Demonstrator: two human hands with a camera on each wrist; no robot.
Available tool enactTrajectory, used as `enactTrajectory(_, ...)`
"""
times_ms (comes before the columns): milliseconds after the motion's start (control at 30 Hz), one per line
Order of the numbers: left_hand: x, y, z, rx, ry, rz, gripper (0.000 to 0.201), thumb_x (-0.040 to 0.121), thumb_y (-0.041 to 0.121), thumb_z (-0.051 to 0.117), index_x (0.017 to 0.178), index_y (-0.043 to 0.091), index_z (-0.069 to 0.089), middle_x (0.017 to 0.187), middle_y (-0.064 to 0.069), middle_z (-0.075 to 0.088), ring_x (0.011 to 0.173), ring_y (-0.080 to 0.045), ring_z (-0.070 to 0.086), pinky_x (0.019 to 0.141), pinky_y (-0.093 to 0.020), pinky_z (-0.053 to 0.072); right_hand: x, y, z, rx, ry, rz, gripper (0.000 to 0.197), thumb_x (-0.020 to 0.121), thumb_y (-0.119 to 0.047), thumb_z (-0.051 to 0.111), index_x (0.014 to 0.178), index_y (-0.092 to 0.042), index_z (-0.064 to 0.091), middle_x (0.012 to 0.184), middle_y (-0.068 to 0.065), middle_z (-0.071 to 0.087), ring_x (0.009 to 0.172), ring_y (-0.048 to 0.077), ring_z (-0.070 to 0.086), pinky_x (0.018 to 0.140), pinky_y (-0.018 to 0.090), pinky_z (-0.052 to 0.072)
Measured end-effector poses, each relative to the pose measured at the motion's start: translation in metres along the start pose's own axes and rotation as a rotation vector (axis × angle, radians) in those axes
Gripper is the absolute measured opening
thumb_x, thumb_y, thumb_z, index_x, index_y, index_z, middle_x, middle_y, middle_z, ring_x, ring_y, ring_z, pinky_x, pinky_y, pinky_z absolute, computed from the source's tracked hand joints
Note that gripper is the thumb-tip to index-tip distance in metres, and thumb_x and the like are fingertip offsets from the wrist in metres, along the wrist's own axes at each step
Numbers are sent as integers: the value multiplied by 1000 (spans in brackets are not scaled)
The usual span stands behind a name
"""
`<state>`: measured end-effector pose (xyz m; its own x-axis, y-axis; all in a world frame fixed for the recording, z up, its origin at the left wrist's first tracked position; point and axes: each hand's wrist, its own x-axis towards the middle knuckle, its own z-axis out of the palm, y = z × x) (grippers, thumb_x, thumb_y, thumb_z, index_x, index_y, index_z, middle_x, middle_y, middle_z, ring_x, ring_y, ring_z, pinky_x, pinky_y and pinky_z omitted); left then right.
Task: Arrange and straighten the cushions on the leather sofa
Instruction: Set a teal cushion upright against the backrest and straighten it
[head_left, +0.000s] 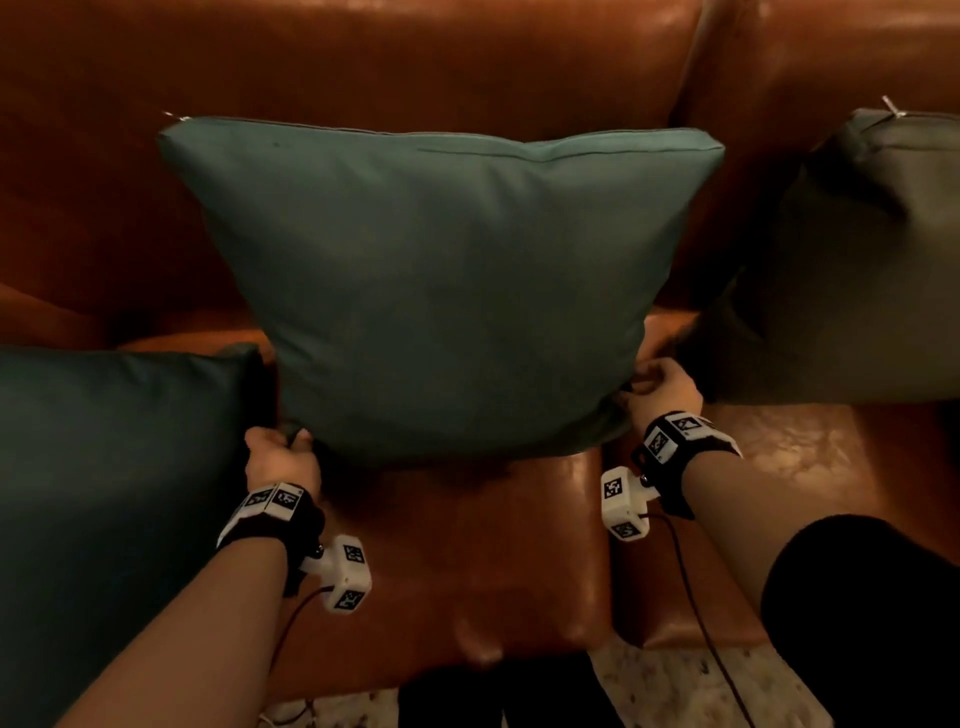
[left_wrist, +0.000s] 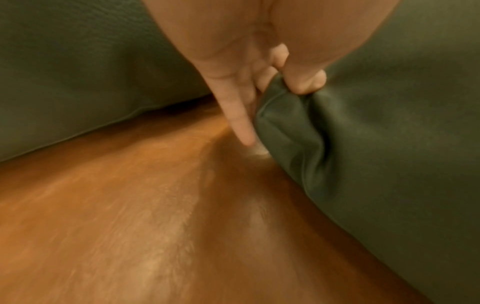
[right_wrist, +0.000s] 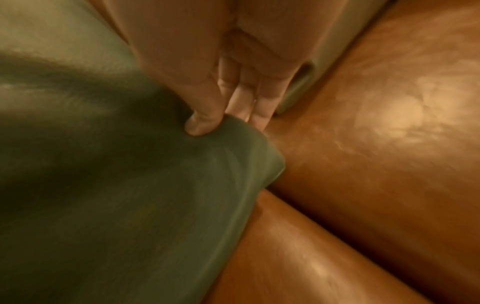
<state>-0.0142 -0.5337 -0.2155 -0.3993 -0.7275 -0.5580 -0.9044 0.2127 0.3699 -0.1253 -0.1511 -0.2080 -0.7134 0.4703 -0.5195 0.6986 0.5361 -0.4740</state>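
A large teal cushion (head_left: 441, 280) stands upright against the back of the brown leather sofa (head_left: 467, 57). My left hand (head_left: 283, 457) pinches its lower left corner (left_wrist: 285, 115) between thumb and fingers, with the little finger stretched out along the edge. At the lower right corner (right_wrist: 249, 144), my right hand (head_left: 660, 387) grips the fabric, thumb on the front, fingers behind. The cushion's bottom edge sits on the seat (head_left: 467, 545).
A darker teal cushion (head_left: 114, 493) lies at the left, close to my left hand. A grey-green cushion (head_left: 852, 270) leans at the right on the neighbouring seat (head_left: 810, 457). A patterned rug (head_left: 670, 686) shows below the sofa's front edge.
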Motion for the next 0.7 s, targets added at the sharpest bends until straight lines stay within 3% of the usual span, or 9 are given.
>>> enactTrajectory(67,0,-3,1,-5,19,-10,33,95,25,53,117,4,42,116,-30,58,103,-46,57,77,-42,40,-3,-8,-1,-16,11,12,33,76,-11,75,104,-18,58,81,-1,66,85,19,65,74,29,46)
enactTrajectory(133,-2,-7,0,29,-5,-17,38,95,30,52,121,4,43,121,-29,56,108,-46,55,84,-46,42,-10,-11,-3,-84,-24,2,26,81,-13,70,103,-17,58,93,4,67,96,25,65,75,28,44)
enactTrajectory(200,-11,-11,-7,158,-81,-43,50,95,35,49,133,3,40,129,-28,52,116,-46,52,93,-45,42,-21,-7,-9,-203,-74,-48,30,87,-19,65,116,-15,58,110,6,64,106,30,61,79,25,41)
enactTrajectory(267,-27,-16,-13,352,-228,-7,54,96,34,46,142,7,37,130,-26,54,117,-44,54,94,-40,43,-33,-3,-18,-305,-113,-110,35,88,-25,62,121,-14,57,118,7,65,108,30,60,80,25,41)
enactTrajectory(367,-60,-27,-13,620,-454,179,45,95,40,39,116,8,64,123,-18,63,113,-35,59,91,-32,44,-51,5,-35,-390,-169,-173,39,86,-31,61,123,-16,57,122,10,64,110,29,60,85,27,45)
enactTrajectory(467,-99,-13,-1,704,-534,450,39,88,46,40,92,18,67,109,-7,70,105,-28,62,93,-33,47,-70,10,-60,-441,-193,-250,35,85,-32,60,118,-23,60,119,6,65,109,27,62,91,33,50)
enactTrajectory(567,-149,35,10,618,-587,619,22,91,35,46,93,23,63,100,-6,71,96,-28,66,79,-31,49,-81,10,-99,-420,-140,-343,23,83,-34,60,105,-29,66,106,1,69,99,22,65,86,32,51)
enactTrajectory(700,-215,120,29,399,-620,906,14,91,35,47,93,27,58,89,-3,70,85,-27,66,76,-35,52,-81,-10,-181,-286,72,-494,14,88,-27,60,99,-26,69,93,-6,66,89,14,62,81,26,46)
